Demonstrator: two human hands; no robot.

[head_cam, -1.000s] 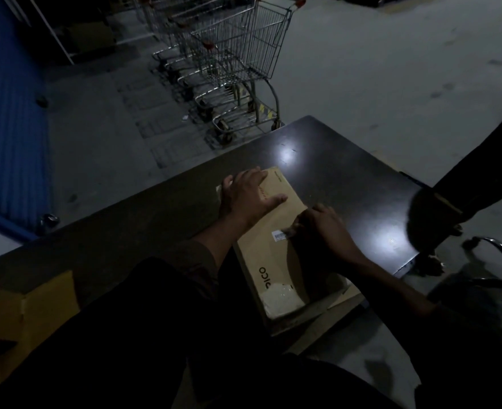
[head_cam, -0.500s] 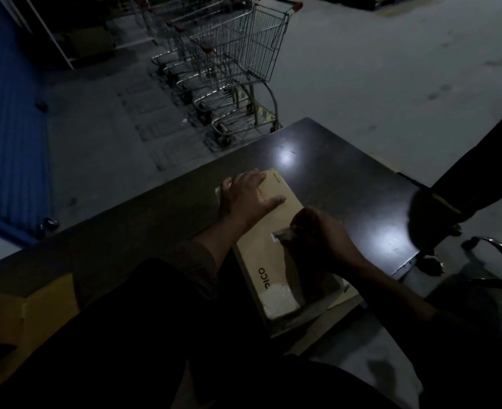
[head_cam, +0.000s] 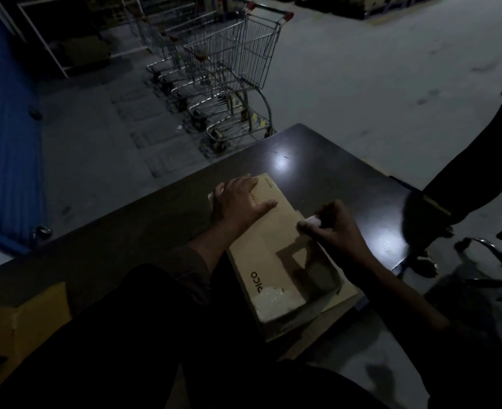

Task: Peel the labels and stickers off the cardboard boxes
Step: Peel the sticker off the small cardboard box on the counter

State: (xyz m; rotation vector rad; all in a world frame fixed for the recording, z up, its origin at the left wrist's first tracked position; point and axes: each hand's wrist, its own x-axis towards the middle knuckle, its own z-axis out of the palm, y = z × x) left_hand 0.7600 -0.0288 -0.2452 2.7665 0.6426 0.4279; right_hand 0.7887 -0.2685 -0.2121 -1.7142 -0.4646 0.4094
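The left hand (head_cam: 239,202) lies flat with straight fingers on the far end of the cardboard box (head_cam: 276,249), pressing it down, while the right hand (head_cam: 332,228), just beside the box's right edge, pinches a small white sticker (head_cam: 311,222) lifted off the cardboard. A pale patch (head_cam: 276,299) remains near the printed letters, below both hands; it may be another label. The risk, I think, is that the peeled piece sticks to the fingertips, or that the next label tears and leaves residue if pulled too quickly. The box rests on a dark glossy table (head_cam: 332,172). Beyond the hands stand nested shopping carts (head_cam: 235,69) on a grey floor (head_cam: 376,69), dimly lit.
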